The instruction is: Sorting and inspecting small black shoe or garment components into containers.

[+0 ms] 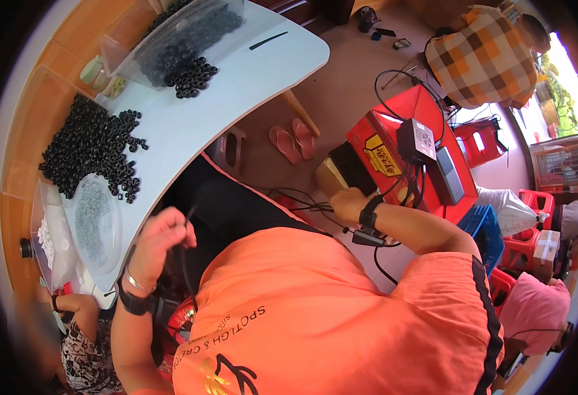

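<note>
My left hand (162,242), with a bracelet and a black watch on the wrist, pinches a thin black cord (185,260) that hangs down in front of my orange shirt, next to the white table's edge (190,141). My right hand (348,201), wearing a black wristband, rests with curled fingers against a brown box with a dark face (339,172) beside a red crate (394,141). Its fingertips are hidden, so I cannot tell if it grips anything. Black cables (315,205) run under that hand.
On the table lie a heap of black rings (91,146), a clear bag of more rings (183,46), a clear dish of small grey parts (93,220) and a bag of white parts (47,240). Pink sandals (293,139) lie on the floor. Other people sit upper right, lower right and lower left.
</note>
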Tool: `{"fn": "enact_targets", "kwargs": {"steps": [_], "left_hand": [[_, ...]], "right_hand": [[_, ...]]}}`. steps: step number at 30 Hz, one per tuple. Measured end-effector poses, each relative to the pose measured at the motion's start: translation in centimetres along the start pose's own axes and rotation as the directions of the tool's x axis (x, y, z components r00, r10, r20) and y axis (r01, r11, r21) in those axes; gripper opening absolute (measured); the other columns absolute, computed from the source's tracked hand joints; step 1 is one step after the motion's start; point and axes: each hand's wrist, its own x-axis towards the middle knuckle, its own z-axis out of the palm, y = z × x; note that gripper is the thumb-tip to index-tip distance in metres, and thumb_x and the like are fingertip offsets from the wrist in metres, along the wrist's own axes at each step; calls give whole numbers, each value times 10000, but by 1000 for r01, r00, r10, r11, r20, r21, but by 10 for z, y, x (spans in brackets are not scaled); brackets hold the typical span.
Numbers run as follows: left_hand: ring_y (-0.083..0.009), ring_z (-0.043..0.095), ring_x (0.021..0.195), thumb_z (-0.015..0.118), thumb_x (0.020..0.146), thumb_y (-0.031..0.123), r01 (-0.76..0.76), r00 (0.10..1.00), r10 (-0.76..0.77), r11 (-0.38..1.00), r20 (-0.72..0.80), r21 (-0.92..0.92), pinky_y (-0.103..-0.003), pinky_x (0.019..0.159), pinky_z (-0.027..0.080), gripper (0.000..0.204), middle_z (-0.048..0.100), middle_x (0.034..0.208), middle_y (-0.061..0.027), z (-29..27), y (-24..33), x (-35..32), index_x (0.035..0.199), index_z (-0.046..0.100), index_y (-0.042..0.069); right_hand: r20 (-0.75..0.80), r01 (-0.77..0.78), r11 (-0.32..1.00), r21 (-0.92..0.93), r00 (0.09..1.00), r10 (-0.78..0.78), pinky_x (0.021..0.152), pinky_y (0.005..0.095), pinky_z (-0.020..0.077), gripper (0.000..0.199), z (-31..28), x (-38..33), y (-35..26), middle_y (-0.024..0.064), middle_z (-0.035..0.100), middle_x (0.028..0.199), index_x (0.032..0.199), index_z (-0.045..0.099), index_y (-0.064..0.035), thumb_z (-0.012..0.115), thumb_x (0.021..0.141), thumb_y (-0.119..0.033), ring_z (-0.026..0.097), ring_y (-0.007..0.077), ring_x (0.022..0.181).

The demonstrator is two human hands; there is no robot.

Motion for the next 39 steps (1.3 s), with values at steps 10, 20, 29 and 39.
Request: {"fn": "enact_targets", "kwargs": {"steps": [10, 20, 29, 39], "left_hand": [[-140, 567, 763, 533, 932, 225, -202, 979, 197, 973, 60, 110, -266, 724, 435, 197, 602, 814, -54, -7, 48, 44, 853, 535, 44], [-119, 552, 751, 515, 923, 225, -138, 986, 110, 960, 124, 244, -262, 711, 426, 181, 595, 789, -22, -23, 34, 64, 847, 505, 61], [-117, 551, 760, 514, 959, 295, -105, 993, 78, 922, 87, 372, -251, 721, 446, 282, 592, 795, -22, -25, 17, 43, 932, 609, 31], [-158, 598, 781, 482, 963, 150, -418, 616, 549, 836, -566, 355, -281, 739, 471, 227, 632, 815, -90, -73, 9, -78, 916, 615, -28]], "right_hand": [[-570, 352, 841, 411, 819, -64, 713, 382, 515, 222, -76, -54, -7, 148, 679, 826, 1052, 660, -40, 589, 908, -193, 673, 285, 787], [-539, 523, 337, 783, 841, -54, 644, 199, 459, 204, -187, -168, -36, 22, 641, 854, 1082, 668, 34, 621, 909, -66, 593, 56, 747], [-774, 767, 597, 235, 519, -362, 775, 283, 478, 286, -217, -161, -50, 68, 676, 996, 1130, 664, -14, 686, 890, -168, 615, 162, 881], [-632, 758, 639, 130, 560, -535, 786, 322, 512, 262, -247, -129, -104, 98, 688, 1013, 1079, 677, -28, 687, 827, -98, 652, 234, 924]]}}
